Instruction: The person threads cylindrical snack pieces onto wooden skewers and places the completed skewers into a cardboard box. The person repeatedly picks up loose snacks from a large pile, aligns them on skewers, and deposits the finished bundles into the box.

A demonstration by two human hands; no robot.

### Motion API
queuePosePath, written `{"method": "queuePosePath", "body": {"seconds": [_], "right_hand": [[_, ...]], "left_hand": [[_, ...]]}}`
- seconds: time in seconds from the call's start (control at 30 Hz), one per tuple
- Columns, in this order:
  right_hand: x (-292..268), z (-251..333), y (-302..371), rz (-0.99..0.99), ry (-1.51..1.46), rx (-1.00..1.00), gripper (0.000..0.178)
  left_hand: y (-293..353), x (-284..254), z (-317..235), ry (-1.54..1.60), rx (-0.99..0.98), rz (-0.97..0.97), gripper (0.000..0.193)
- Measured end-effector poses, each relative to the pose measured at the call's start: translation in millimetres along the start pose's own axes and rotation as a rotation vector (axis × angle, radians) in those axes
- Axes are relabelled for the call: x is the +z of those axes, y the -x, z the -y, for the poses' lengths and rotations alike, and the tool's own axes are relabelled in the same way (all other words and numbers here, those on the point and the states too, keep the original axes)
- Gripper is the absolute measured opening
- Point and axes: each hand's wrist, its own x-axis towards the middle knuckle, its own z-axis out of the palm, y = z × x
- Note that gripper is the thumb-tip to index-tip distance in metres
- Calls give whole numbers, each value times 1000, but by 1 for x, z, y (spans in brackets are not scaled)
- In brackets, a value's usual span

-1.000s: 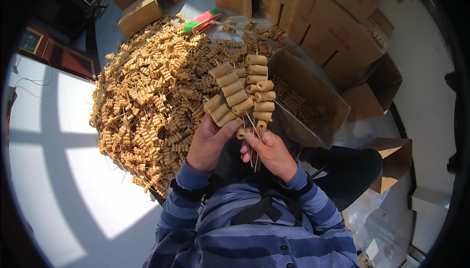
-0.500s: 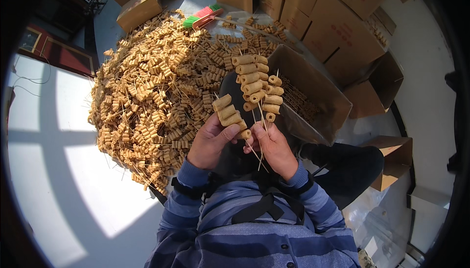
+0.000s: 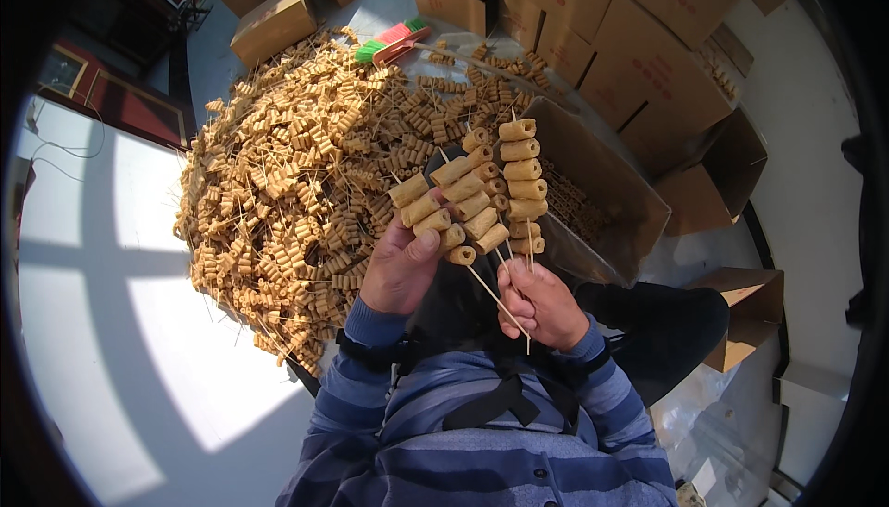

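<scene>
My left hand is closed round the leftmost skewer of tan hollow rolls, thumb in front and the other fingers mostly behind it. Lower right of it, my right hand pinches the bare stick ends of several skewers, fanned out and pointing away from me. Among these are a middle skewer of rolls and a nearly upright right-hand skewer of rolls. The leftmost skewer's stick runs down to my right fingers. Other rolls behind the middle skewer are partly hidden.
A big pile of similar skewers covers the floor to the left. Right of my hands stands a lined open carton with skewers inside. Closed cartons are stacked behind it. A green and red broom lies beyond the pile.
The skewers in my right hand have spread wider apart, and that hand has moved slightly down and right. My left hand stays near its place on the leftmost skewer.
</scene>
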Motion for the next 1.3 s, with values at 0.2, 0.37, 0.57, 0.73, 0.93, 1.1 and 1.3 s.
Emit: {"method": "queuePosePath", "body": {"seconds": [0.2, 0.37, 0.57, 0.73, 0.93, 1.1, 1.3], "right_hand": [[4, -12, -1, -222, 213, -109, 28], [2, -22, -5, -327, 320, -283, 27], [5, -26, -3, -346, 518, -328, 28], [10, -21, 2, -310, 514, -224, 34], [2, -12, 4, -166, 363, -173, 39], [-10, 2, 13, -83, 205, -12, 36], [-7, -6, 8, -192, 459, -77, 38]], "left_hand": [[0, 3, 2, -14, 9, 33, 66], [2, 8, 3, 1, -3, 38, 66], [-1, 11, 8, 20, -12, 2, 61], [-5, 19, 9, -78, 89, -92, 65], [1, 13, -4, 132, -36, -127, 64], [-4, -4, -17, 217, -54, -142, 66], [-4, 3, -11, 283, -44, -90, 68]]}}
